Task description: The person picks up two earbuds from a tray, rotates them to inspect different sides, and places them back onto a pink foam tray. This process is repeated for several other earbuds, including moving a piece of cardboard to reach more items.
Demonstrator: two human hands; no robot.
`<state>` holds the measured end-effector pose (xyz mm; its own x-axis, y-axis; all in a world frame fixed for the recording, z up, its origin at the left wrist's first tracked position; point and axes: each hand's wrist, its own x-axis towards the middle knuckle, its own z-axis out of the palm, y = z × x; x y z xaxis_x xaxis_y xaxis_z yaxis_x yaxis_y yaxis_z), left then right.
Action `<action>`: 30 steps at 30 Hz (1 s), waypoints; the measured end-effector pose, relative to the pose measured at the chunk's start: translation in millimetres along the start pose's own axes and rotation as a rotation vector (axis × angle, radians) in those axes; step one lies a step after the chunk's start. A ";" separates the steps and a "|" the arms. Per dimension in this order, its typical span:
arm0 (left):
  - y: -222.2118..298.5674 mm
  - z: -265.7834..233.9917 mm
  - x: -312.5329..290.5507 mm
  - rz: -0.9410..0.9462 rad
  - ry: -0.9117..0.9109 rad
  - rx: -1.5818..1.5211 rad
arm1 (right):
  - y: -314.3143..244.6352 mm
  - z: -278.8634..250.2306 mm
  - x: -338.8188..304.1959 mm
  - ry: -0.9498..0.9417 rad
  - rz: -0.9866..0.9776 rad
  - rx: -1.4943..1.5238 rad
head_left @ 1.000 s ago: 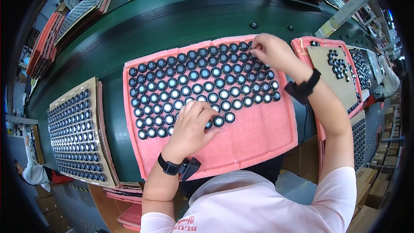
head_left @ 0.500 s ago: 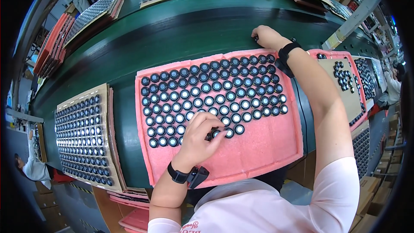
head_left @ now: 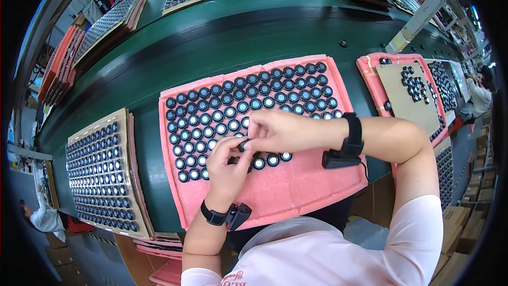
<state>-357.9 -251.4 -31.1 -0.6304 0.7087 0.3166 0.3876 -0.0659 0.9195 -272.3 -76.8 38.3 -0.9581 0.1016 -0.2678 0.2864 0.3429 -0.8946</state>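
Note:
My two hands meet over a pink foam tray (head_left: 296, 190) that carries rows of small black round parts (head_left: 259, 163) with pale round centres. Between the fingertips of my left hand (head_left: 225, 169) is one dark round part (head_left: 243, 145), tilted and partly hidden. My right hand (head_left: 272, 131) pinches at the same part from the other side. Another dark piece shows below it by my left fingers; whether I hold it or it lies on the tray, I cannot tell. My hands and right forearm cover several parts in the middle rows.
A cardboard-backed sheet of similar parts (head_left: 100, 175) stands at the left. Rightward lies another pink tray (head_left: 372, 77) with cardboard and loose parts. A single black part (head_left: 343, 43) rests on the green conveyor belt (head_left: 222, 37). A metal post (head_left: 423, 13) rises at the far right.
My right hand has come back from the belt beyond the tray to meet my left hand, which now holds a part up with it. The view has shifted slightly.

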 end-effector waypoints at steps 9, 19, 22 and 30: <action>7.0 -0.2 -0.4 -0.122 -0.091 -0.179 | 101.3 -164.0 13.9 0.755 -0.099 -0.886; -0.7 1.3 0.1 -0.129 -0.086 -0.291 | 210.0 -246.8 15.0 0.811 0.216 -0.999; 0.9 3.0 1.5 -0.124 -0.096 -0.293 | 187.8 -232.6 15.8 0.853 0.074 -0.763; -0.6 -4.8 -2.3 0.019 -0.096 -0.212 | 33.4 -41.9 -34.0 0.467 -0.243 0.432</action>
<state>-360.0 -256.4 -31.2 -0.5537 0.7687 0.3204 0.2423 -0.2194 0.9451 -230.2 -29.7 32.4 -0.8673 0.4948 0.0548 -0.0554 0.0134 -0.9984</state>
